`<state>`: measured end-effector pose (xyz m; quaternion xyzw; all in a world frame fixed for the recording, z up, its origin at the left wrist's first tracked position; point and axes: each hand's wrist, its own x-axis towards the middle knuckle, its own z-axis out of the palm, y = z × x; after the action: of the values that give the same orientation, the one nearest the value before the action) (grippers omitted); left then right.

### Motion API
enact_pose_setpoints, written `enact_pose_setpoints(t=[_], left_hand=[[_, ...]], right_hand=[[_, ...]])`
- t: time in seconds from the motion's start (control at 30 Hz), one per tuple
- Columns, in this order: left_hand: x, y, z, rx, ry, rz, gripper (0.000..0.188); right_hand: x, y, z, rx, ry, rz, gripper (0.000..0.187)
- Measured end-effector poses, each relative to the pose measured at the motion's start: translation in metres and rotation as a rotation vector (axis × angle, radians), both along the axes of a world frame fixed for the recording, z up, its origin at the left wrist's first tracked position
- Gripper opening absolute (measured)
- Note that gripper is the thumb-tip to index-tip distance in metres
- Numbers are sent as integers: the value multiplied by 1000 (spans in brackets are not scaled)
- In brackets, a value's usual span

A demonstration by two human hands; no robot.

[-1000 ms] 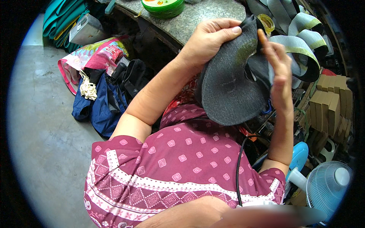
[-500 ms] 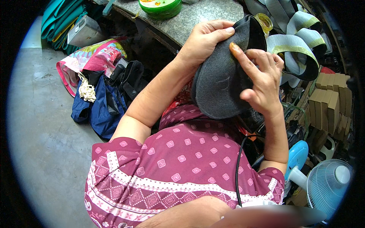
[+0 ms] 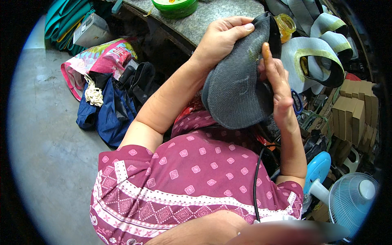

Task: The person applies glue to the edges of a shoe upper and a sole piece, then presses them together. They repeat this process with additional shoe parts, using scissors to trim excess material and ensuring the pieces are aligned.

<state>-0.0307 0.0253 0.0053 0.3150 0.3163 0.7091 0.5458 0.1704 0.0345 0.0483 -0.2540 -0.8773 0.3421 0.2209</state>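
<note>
My left hand (image 3: 223, 41) pinches the upper end of a black woven-fabric piece (image 3: 239, 92) shaped like a shoe upper, its thumb on the outer face and its other fingers partly hidden. The piece hangs tilted in front of my chest, with a broad rounded lower end and a faint yellowish smear near its upper right edge. My right hand (image 3: 279, 85) is at that edge. Its index finger, coated orange-brown at the tip, stretches upward over the piece; the thumb is apart and the other fingers curl by the fabric, with nothing seen gripped between them.
A grey worktop (image 3: 228, 10) bears a green round tub (image 3: 175, 8). Beyond the piece stand an open jar of amber stuff (image 3: 285, 25) and curved grey strips (image 3: 312, 53) with yellowish edges. Blue-handled scissors (image 3: 297, 102), stacked cardboard pieces (image 3: 347, 116) and a fan (image 3: 353, 200) are at right; bags (image 3: 108, 110) lie left.
My right hand has turned and shifted, its index finger pointing more upright and its other fingers curling in. The black piece has tilted slightly, and a yellowish smear now shows on it.
</note>
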Motion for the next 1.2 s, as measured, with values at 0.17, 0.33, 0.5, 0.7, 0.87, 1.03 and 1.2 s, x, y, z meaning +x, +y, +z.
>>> enact_pose_setpoints(t=[0.17, 0.33, 0.5, 0.7, 0.87, 1.03, 1.2], left_hand=[[-2, 2, 3, 13, 49, 5, 25], [-5, 3, 3, 25, 105, -22, 23], [-1, 11, 4, 128, 205, -50, 23], [-20, 6, 23, 315, 616, -73, 23], [-21, -2, 43, 768, 1237, 238, 15], [-26, -16, 41, 579, 1364, 511, 18], [-24, -23, 21, 537, 1335, 703, 21]], right_hand=[[3, 6, 17, 523, -186, 80, 101], [3, 17, 41, 681, -147, 154, 90], [-7, 12, 44, 815, -276, 8, 93], [-1, 15, 58, 870, -111, 141, 58], [4, 36, 71, 899, -112, 14, 63], [-2, 33, 65, 668, -192, 52, 75], [-10, 33, 57, 602, -100, 70, 75]])
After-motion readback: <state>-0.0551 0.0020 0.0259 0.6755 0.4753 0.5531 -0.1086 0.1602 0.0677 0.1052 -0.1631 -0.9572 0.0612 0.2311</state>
